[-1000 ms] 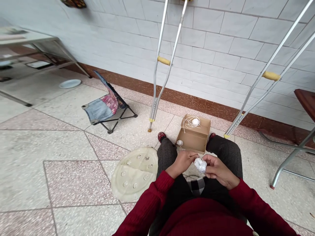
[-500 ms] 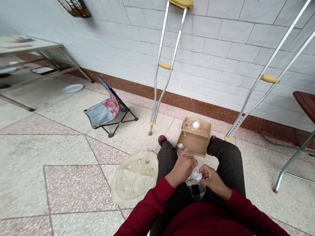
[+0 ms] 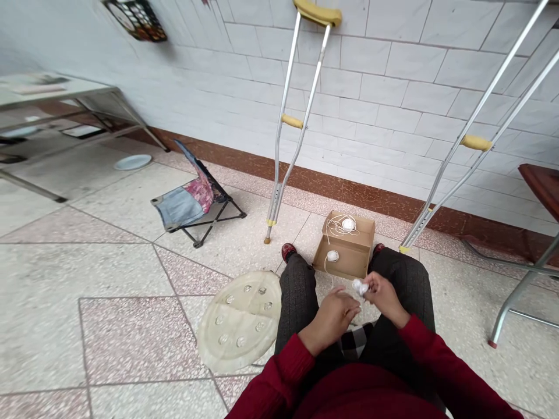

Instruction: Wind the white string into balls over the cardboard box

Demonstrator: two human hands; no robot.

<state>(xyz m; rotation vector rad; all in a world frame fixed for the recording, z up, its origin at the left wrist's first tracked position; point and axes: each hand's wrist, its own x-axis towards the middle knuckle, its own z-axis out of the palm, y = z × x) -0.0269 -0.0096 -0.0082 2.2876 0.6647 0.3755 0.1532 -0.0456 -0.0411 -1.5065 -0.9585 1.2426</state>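
I sit with my knees apart. My right hand (image 3: 383, 297) pinches a small white ball of thread (image 3: 360, 286) at its fingertips. Just left of it, my left hand (image 3: 335, 315) has its fingers curled; a thin thread seems to run from it, too fine to be sure. Between my feet stands an open cardboard box (image 3: 349, 255) with another white thread ball (image 3: 348, 223) and loose thread inside. A third small ball (image 3: 332, 255) lies at the box's near left corner.
A pale round tray (image 3: 236, 343) with several small clear cups lies on the floor at my left. Two crutches (image 3: 288, 122) (image 3: 467, 145) lean on the tiled wall. A small folding stool (image 3: 192, 201), a metal table (image 3: 65, 99) and a chair leg (image 3: 510, 308) stand around.
My right hand has lifted the white ball up and forward toward the box. My left hand has dropped back and apart from it. The camera tilted up slightly.
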